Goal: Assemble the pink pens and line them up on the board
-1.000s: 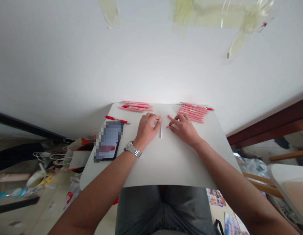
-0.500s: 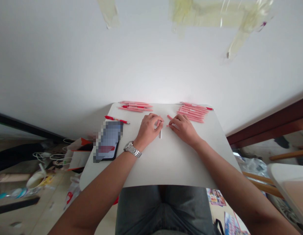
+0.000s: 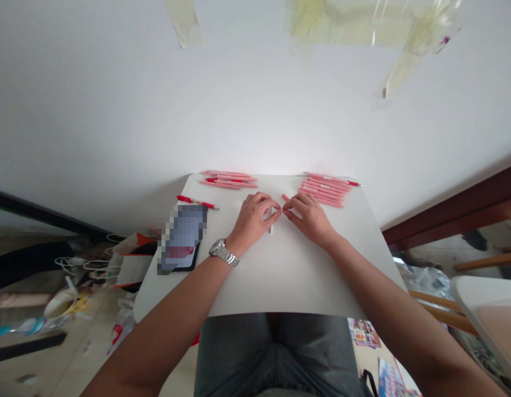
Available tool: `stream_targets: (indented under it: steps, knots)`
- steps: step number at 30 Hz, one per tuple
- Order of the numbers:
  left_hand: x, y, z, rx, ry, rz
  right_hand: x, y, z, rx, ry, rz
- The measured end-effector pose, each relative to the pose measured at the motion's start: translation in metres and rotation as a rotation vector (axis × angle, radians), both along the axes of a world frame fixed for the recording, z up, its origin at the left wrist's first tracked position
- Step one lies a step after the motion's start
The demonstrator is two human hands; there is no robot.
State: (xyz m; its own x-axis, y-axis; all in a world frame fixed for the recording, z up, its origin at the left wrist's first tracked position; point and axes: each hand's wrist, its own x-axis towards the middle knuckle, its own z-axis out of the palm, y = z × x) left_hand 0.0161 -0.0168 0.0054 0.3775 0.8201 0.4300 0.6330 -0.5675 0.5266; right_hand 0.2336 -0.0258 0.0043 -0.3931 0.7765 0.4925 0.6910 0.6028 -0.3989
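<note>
My left hand (image 3: 254, 215), with a metal watch on its wrist, and my right hand (image 3: 308, 218) meet fingertip to fingertip over the middle of the table. Both are closed in a pinch on a small pink pen part (image 3: 281, 210), mostly covered by the fingers. A short pink pen barrel piece (image 3: 285, 197) pokes out just beyond my right fingers, lying on the tabletop. Below my left thumb lies a thin white stick (image 3: 270, 228), partly hidden by the hand.
Pink pens, one with red, lie in a group (image 3: 228, 179) at the back left; another pink row (image 3: 323, 190) lies at the back right. A red pen (image 3: 197, 202) rests above a phone (image 3: 183, 237) on the left. The white table (image 3: 280, 275) abuts the wall.
My left hand has moved slightly right, and its fingertips now touch those of my right hand at the small pink part. The pen groups and phone have stayed put.
</note>
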Motion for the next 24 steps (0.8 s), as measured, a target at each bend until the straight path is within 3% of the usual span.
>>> stream_targets:
  steps: [24]
  knots:
    - [-0.003,0.000,0.001,0.042,0.012,0.085,0.009,0.006,-0.002,0.013,0.028,-0.004]
